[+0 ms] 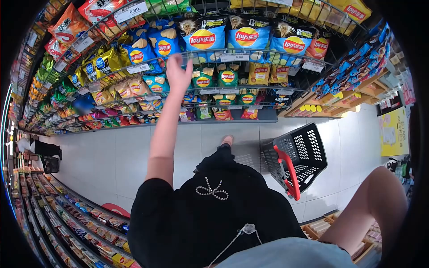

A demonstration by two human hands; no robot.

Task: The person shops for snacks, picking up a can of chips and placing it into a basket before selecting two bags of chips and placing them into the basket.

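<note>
Blue Lay's bags are sitting in a row on the upper wire shelf. I'm counting five blue fronts facing out, with one orange-red bag at the row's right end.

Left hand is reaching up in front of the shelf rail, fingers spread apart and gripping nothing. The hand is hanging just below the blue row, between the second and third bags. I cannot tell whether the fingertips are touching the rail or a bag.

Small green bags are standing on the tier just right of the hand; at least two are showing. A 6.90 price tag is clipped on the rail to the hand's right.

Right hand is not showing in frame, so I cannot tell what its fingers are doing. Only the bent right arm is showing at lower right.

One black basket with a red handle is tilting above the grey floor, right of the black top.
</note>
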